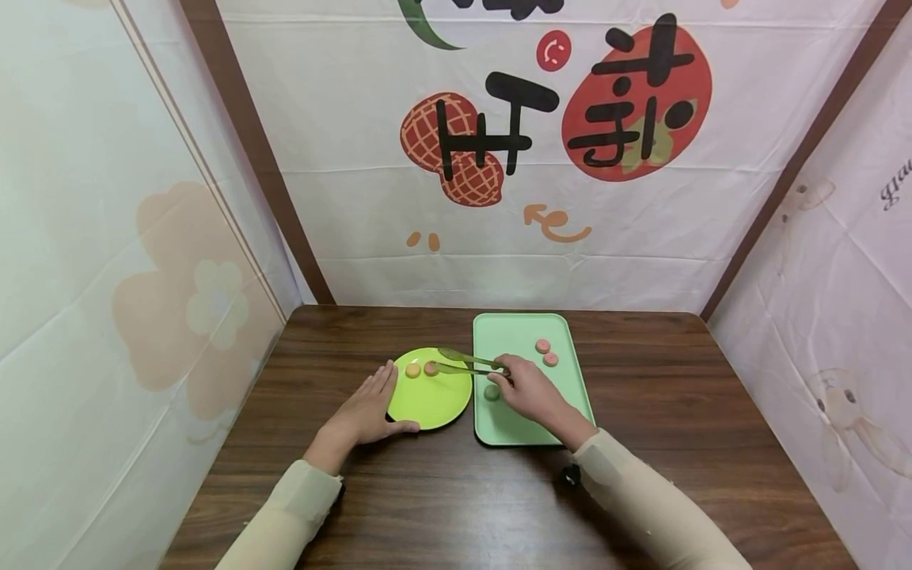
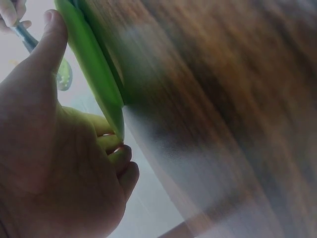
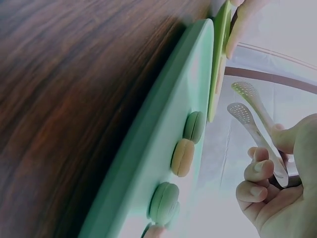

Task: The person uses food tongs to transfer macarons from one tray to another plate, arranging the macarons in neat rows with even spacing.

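My left hand (image 1: 366,405) rests against the near-left rim of a lime-green plate (image 1: 435,408), thumb spread along the near edge and fingers along the left. On the plate lie a yellow macaron (image 1: 413,370) and a pinkish-brown macaron (image 1: 431,369). My right hand (image 1: 530,389) grips a pair of tongs (image 3: 257,141) with perforated ends. Their tips are apart over the plate, one beside the pinkish-brown macaron. A mint-green tray (image 1: 523,427) lies under the right hand, holding two pink macarons (image 1: 546,352) and a green macaron (image 1: 492,392).
More macarons on the tray, including an orange one (image 3: 183,157), show in the right wrist view; the hand hides them from the head view. Plate and tray stand side by side on a dark wooden table (image 1: 427,499). Printed cloth walls (image 1: 342,222) enclose its back and sides.
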Tool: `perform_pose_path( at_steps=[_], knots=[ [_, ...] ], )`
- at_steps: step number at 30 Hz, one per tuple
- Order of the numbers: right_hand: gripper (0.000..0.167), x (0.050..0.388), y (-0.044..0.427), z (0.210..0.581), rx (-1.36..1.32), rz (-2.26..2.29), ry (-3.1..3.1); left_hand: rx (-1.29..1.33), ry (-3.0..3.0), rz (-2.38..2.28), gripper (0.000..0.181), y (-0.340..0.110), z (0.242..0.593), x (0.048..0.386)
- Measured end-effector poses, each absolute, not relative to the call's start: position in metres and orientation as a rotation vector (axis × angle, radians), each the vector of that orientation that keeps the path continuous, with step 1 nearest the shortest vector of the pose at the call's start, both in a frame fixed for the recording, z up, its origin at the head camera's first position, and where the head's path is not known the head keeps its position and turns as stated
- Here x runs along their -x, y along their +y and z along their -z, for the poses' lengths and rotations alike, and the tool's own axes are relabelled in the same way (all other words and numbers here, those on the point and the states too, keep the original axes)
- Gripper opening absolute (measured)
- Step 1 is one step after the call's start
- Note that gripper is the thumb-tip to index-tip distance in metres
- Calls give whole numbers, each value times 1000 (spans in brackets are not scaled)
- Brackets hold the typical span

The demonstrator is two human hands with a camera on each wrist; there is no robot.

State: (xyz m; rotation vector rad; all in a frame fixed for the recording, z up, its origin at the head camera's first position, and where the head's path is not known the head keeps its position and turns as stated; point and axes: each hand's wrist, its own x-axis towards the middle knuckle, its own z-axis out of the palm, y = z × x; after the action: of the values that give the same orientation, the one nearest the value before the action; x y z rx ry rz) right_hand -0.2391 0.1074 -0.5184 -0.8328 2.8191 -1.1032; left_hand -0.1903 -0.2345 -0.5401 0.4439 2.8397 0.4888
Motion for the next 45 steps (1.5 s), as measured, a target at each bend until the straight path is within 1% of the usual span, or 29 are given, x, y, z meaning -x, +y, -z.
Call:
perform_pose_path(
  at_steps=[5, 12, 21, 29, 35, 41, 45],
  knots=[
    [24, 238, 115, 519, 835, 1146, 2823, -441, 2838, -502, 129, -235, 542, 190],
    [27, 236, 125, 518, 765, 1143, 2828, -439, 2844, -492, 130, -236, 543, 192],
    [26, 236, 141, 518, 835, 1186, 2878, -438, 2839, -503, 130, -236, 541, 190],
    [24, 235, 155, 518, 804, 1198, 2901, -447, 2847, -505, 129, -236, 542, 190],
    [31, 231, 166, 517, 756, 1177, 2921, -449, 2847, -509, 130, -236, 543, 190],
    [30, 230, 176, 517, 717, 1195, 2936, -451, 2849, -507, 130, -236, 543, 191],
    [36, 229, 183, 517, 683, 1196, 2954, -449, 2849, -509, 130, -235, 543, 190]
  ],
)
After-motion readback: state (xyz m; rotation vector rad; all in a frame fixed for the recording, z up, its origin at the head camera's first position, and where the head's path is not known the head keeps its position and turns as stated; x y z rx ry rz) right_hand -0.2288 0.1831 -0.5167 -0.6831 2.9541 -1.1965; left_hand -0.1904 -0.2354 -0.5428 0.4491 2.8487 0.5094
